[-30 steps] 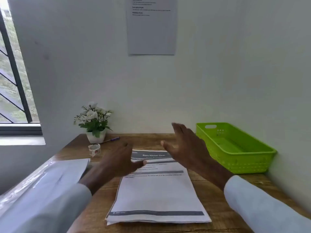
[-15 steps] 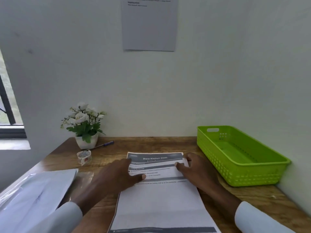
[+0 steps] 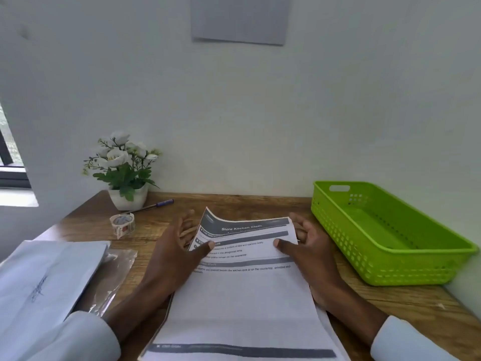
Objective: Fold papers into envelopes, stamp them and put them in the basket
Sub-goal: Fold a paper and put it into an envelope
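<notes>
A printed sheet of paper [image 3: 242, 290] lies on top of a small stack on the wooden desk [image 3: 234, 204], its far edge lifted off the stack. My left hand [image 3: 177, 254] pinches the far left corner, thumb on top and fingers underneath. My right hand [image 3: 307, 251] pinches the far right corner the same way. A green plastic basket [image 3: 385, 267] stands empty at the right. A roll of stamps [image 3: 122, 225] sits at the back left. White envelopes [image 3: 44, 282] in a clear wrapper lie at the left.
A white pot of white flowers [image 3: 125, 173] stands at the back left against the wall, with a blue pen [image 3: 156, 205] beside it. A grey sheet [image 3: 239, 19] hangs on the wall. A window [image 3: 7, 157] is at far left.
My hands came down from above the paper onto its far edge and lifted the top sheet's far corners. The camera tilted down and closer.
</notes>
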